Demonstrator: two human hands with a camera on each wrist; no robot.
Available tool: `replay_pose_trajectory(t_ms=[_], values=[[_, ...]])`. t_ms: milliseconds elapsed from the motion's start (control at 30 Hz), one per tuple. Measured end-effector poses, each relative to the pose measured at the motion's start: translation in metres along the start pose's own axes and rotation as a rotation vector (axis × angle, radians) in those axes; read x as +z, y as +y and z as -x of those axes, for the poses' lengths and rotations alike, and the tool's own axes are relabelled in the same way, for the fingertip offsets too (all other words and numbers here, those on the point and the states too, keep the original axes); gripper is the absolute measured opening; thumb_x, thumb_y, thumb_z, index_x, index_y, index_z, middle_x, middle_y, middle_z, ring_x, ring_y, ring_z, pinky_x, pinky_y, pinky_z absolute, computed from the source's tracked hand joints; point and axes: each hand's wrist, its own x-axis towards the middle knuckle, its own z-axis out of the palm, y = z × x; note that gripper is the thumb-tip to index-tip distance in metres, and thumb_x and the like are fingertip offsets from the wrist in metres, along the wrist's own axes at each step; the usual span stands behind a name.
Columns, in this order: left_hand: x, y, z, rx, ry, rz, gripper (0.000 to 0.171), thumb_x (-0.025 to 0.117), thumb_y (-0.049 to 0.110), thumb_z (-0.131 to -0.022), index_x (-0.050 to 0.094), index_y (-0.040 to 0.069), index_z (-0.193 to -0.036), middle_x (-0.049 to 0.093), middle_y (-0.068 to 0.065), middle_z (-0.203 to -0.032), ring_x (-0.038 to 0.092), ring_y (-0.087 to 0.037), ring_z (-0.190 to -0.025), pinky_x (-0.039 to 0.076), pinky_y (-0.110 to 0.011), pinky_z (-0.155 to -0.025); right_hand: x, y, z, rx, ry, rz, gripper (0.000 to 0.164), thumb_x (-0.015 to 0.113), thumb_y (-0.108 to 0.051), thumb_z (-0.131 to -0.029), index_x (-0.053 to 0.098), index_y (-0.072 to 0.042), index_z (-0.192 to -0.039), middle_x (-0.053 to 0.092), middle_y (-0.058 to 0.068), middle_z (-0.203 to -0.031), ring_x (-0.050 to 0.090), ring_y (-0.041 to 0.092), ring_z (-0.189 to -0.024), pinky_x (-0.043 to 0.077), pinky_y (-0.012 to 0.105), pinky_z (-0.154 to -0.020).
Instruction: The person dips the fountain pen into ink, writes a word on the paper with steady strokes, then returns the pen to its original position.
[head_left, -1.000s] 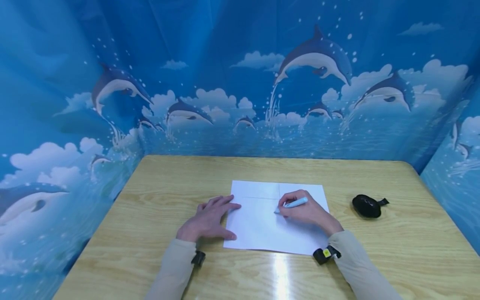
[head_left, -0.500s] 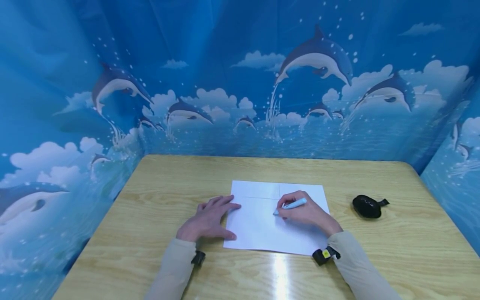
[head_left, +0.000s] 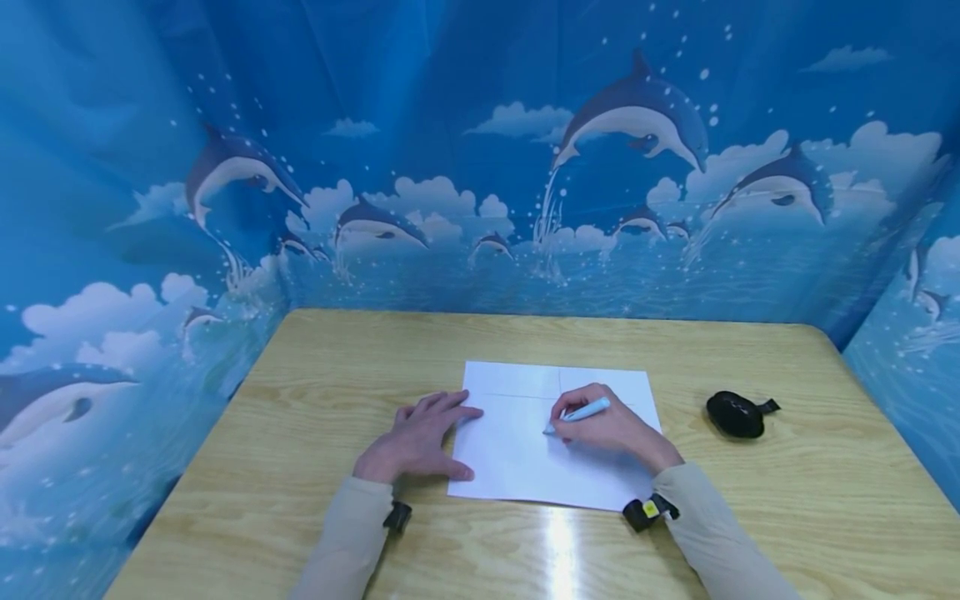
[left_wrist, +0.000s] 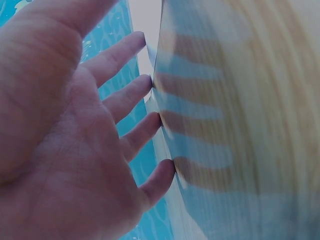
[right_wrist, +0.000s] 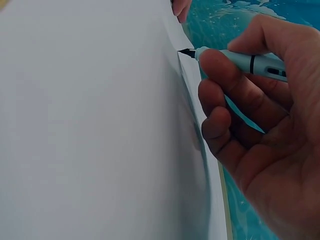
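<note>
A white sheet of paper (head_left: 502, 462) lies on the wooden table, with thin dark lines near its far edge, one running across and one up to the edge. My right hand (head_left: 609, 423) pinches a light blue fountain pen (head_left: 588, 409) over the paper's middle. In the right wrist view the dark nib of the fountain pen (right_wrist: 242, 60) points down at the sheet, the other fingers curled beneath it. My left hand (head_left: 416, 444) rests at the sheet's left edge, fingers spread, thumb and forefinger over the paper. The left wrist view shows the fingertips (left_wrist: 151, 118) touching down.
To the right of the paper sits a glossy black rounded object (head_left: 735, 414) with a short tab. The wooden table (head_left: 337, 350) meets a blue dolphin-print curtain (head_left: 450, 275) at the back and sides. Small black cameras (head_left: 640, 515) sit at both wrists.
My right hand and the fountain pen have slid slightly left and nearer to me across the paper. The left hand and the sheet have stayed in place.
</note>
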Motion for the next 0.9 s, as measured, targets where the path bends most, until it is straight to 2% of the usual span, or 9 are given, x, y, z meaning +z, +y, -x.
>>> replay_pose_trajectory(t_ms=[467, 900], values=[[0.001, -0.001, 0.0, -0.001, 0.0, -0.01, 0.081, 0.085, 0.05, -0.079, 0.049, 0.036, -0.15, 0.027, 0.002, -0.17, 0.02, -0.035, -0.158, 0.022, -0.067, -0.12, 0.005, -0.004, -0.001, -0.023, -0.047, -0.046, 0.006, 0.074, -0.016, -0.091, 0.077, -0.012, -0.093, 0.074, 0.002, -0.071, 0.053, 0.008, -0.056, 0.04, 0.019, -0.054], [0.0, 0.0, 0.001, 0.023, 0.006, -0.011, 0.081, 0.085, 0.05, -0.079, 0.05, 0.033, -0.15, 0.028, 0.0, -0.17, 0.022, -0.036, -0.157, 0.023, -0.069, -0.119, 0.011, -0.002, -0.004, -0.045, -0.077, -0.054, 0.005, 0.076, -0.018, -0.09, 0.077, -0.014, -0.092, 0.075, 0.004, -0.072, 0.054, 0.008, -0.057, 0.043, 0.02, -0.055]])
